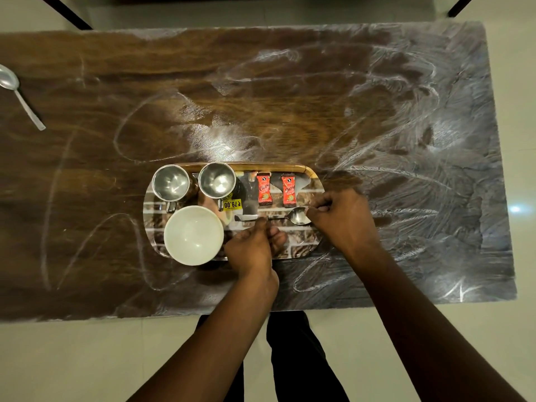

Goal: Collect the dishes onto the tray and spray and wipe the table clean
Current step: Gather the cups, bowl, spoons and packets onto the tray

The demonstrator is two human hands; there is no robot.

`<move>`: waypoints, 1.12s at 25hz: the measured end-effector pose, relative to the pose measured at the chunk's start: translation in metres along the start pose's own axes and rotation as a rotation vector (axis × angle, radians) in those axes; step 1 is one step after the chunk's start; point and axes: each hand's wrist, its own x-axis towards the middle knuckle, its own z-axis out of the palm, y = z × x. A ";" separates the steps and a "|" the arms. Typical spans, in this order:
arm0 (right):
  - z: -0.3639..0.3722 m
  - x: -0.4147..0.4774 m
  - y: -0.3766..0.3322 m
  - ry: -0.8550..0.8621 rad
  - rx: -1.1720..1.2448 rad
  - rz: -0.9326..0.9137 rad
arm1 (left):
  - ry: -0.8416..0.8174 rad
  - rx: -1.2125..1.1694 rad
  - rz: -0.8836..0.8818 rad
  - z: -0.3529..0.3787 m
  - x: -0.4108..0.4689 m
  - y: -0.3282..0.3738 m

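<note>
View from above of a person standing at the near edge of a dark wooden tabletop (261,97). An oval tray (307,169) with a brick-pattern base sits near that edge, just in front of the person. On its left half stand two steel mugs, one (171,182) beside the other (217,179), both upright with handles towards the viewer; a white bowl (193,235) rests just in front of them, overhanging the tray's near rim. A yellow price sticker (232,204) shows beside the right mug. Two red sachets (264,189) (289,190) lie side by side at the far right of the tray. A spoon (298,216) lies crosswise on the tray, bowl end to the right. The left hand (252,250) pinches its handle between curled fingers. The right hand (342,219) has its fingers curled at the spoon's bowl end; whether they grip anything cannot be told. A second spoon (27,107) lies on the tabletop at the far left, well apart from the tray. Whitish smears (406,126) cover much of the surface, densest on the right.
</note>
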 end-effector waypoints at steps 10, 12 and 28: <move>-0.003 -0.002 -0.080 -0.040 0.344 -0.023 | -0.280 0.149 0.362 -0.040 -0.024 0.089; 0.015 0.005 -0.114 -0.070 0.353 -0.052 | -0.287 0.155 0.465 -0.055 -0.001 0.129; 0.246 0.107 -0.413 -0.275 0.478 -0.112 | -0.057 0.189 0.480 -0.187 0.257 0.427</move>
